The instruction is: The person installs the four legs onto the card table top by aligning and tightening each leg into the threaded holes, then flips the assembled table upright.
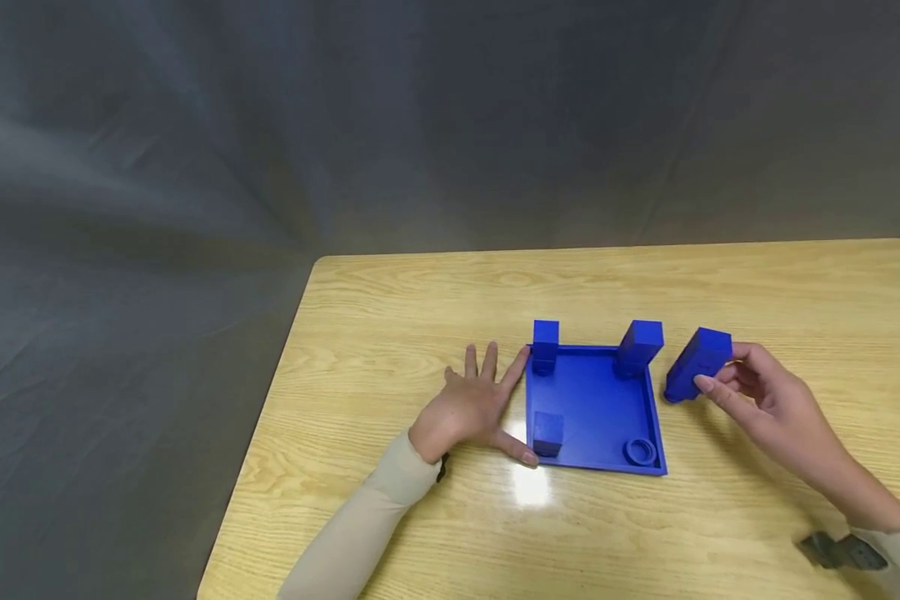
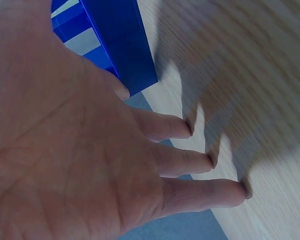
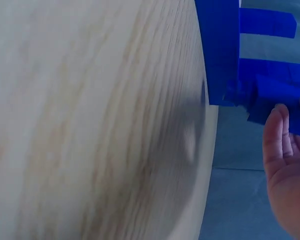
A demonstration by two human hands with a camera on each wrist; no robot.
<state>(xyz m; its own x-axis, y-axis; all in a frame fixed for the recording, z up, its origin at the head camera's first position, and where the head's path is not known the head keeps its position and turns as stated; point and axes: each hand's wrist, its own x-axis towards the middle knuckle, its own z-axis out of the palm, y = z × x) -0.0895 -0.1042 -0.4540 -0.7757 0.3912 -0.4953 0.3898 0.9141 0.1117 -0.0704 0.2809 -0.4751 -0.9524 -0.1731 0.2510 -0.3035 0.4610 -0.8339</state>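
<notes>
A square blue tray with a low rim lies on the table. Blue square posts stand at three of its corners: far left, far right and near left. At the near right corner is a round ringed socket. Spread wide, my left hand has its index fingertip and thumb right at the tray's left side; the other fingers reach over the table. My right hand pinches a fourth blue post, tilted, just right of the tray. Its lower end narrows to a round stub.
The wood-grain table has rounded far corners, and its left edge runs down past the left forearm. Dark grey cloth hangs behind it and on the left. A dark strap is at the right wrist.
</notes>
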